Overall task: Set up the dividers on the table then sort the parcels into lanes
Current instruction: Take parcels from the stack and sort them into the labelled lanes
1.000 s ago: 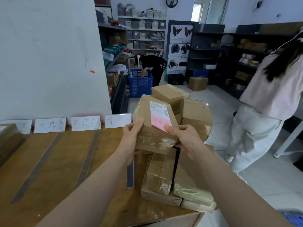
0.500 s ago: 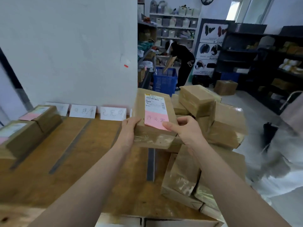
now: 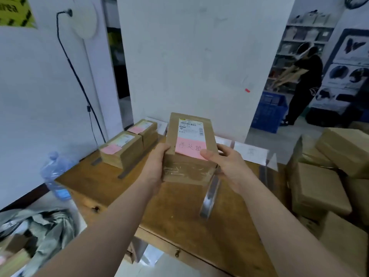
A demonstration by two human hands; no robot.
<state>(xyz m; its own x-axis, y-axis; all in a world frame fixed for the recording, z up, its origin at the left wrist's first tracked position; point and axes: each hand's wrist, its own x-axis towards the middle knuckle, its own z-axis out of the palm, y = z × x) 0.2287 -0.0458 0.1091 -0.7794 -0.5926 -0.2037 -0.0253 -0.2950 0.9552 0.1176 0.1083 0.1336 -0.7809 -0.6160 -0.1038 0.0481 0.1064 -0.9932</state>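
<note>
Above the tabletop (image 3: 179, 206), the left grip (image 3: 154, 166) and right grip (image 3: 229, 166) clasp opposite sides of a parcel (image 3: 187, 172), thumbs curled over its top. At the tabletop's far left corner lie two more parcels (image 3: 121, 148); a pile of parcels (image 3: 323, 176) crowds its right edge.

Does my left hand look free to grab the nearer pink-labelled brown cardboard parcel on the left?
Probably not yet: the left hand grips another brown cardboard parcel. Otherwise the way to the nearer parcel looks open.
</note>
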